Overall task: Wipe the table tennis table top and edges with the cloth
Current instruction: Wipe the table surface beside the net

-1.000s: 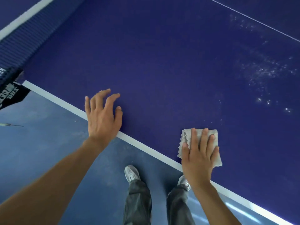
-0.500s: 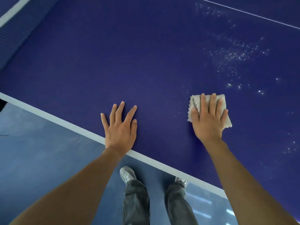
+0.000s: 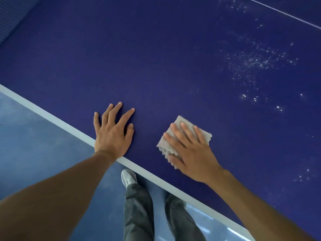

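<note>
The dark blue table tennis table top (image 3: 156,58) fills most of the head view, its white edge line (image 3: 60,123) running diagonally from left to lower right. A small folded grey cloth (image 3: 175,131) lies on the top near that edge. My right hand (image 3: 192,153) presses flat on the cloth with straight fingers, covering most of it. My left hand (image 3: 112,131) rests flat on the bare table top just inside the edge line, fingers spread.
A patch of white specks and droplets (image 3: 251,65) lies on the top at the far right. A thin white line (image 3: 284,13) crosses the upper right corner. The net (image 3: 10,20) shows at the upper left. Below the edge are blue floor and my legs (image 3: 139,211).
My right hand has slid the cloth forward from the edge and then leftward, its fingers now angled to the upper left. My left hand has settled flat beside the edge line.
</note>
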Demonstrator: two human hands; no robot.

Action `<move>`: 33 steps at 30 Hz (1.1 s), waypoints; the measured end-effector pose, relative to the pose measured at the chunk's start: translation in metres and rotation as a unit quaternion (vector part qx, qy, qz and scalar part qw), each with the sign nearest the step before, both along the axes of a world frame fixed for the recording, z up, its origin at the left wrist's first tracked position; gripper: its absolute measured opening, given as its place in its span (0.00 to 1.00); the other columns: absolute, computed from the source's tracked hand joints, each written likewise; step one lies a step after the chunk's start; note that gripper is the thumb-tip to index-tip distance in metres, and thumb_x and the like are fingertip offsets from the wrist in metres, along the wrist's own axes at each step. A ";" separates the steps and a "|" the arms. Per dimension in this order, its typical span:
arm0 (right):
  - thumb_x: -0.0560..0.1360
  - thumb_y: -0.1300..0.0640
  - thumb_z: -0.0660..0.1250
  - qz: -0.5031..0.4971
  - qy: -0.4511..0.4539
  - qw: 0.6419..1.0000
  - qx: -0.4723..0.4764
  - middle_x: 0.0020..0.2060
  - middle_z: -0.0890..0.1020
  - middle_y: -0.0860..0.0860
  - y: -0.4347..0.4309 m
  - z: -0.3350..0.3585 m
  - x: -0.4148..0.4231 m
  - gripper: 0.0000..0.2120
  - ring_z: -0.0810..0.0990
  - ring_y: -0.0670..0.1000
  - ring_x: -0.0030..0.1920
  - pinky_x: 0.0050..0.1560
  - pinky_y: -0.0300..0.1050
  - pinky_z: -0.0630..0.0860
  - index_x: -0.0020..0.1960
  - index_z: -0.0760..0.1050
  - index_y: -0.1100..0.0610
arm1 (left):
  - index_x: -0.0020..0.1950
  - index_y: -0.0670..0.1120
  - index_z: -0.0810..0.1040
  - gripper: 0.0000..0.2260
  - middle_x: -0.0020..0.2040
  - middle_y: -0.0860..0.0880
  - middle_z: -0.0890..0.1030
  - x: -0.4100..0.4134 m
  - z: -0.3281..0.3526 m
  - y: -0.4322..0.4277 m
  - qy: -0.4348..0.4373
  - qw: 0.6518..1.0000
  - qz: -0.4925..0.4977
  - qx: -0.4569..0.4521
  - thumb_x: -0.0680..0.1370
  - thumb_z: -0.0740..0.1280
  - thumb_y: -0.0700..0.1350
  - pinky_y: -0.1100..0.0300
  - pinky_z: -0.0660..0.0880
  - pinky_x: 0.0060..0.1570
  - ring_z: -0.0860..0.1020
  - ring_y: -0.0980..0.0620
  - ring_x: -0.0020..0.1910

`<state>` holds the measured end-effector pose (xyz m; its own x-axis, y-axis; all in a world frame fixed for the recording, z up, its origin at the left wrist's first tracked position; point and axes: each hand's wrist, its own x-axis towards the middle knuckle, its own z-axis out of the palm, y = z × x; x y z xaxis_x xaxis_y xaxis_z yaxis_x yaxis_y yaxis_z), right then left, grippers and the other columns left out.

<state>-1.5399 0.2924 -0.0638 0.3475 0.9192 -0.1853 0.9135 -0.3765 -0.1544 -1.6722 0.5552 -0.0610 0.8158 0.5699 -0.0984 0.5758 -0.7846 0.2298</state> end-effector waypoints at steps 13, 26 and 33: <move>0.86 0.40 0.48 -0.217 0.032 0.975 0.014 0.85 0.44 0.55 0.131 -0.001 0.074 0.31 0.40 0.61 0.84 0.81 0.68 0.41 0.86 0.45 0.49 | 0.79 0.60 0.66 0.24 0.82 0.48 0.61 -0.003 -0.008 0.004 -0.006 1.000 -0.010 0.009 0.83 0.52 0.57 0.35 0.44 0.80 0.55 0.45 0.82; 0.86 0.41 0.50 -0.277 -0.002 0.961 -0.009 0.85 0.52 0.56 0.054 0.002 0.035 0.31 0.50 0.62 0.84 0.80 0.68 0.48 0.85 0.53 0.50 | 0.79 0.58 0.67 0.23 0.81 0.47 0.62 0.000 -0.002 0.004 0.001 1.000 -0.016 -0.001 0.83 0.53 0.56 0.33 0.45 0.79 0.57 0.42 0.82; 0.86 0.42 0.45 -0.454 0.077 0.888 0.001 0.85 0.40 0.56 0.226 0.004 0.135 0.31 0.37 0.62 0.83 0.79 0.71 0.37 0.86 0.43 0.50 | 0.79 0.57 0.68 0.23 0.81 0.46 0.63 -0.002 -0.003 0.006 -0.009 1.000 -0.024 0.005 0.83 0.54 0.56 0.32 0.46 0.78 0.58 0.41 0.82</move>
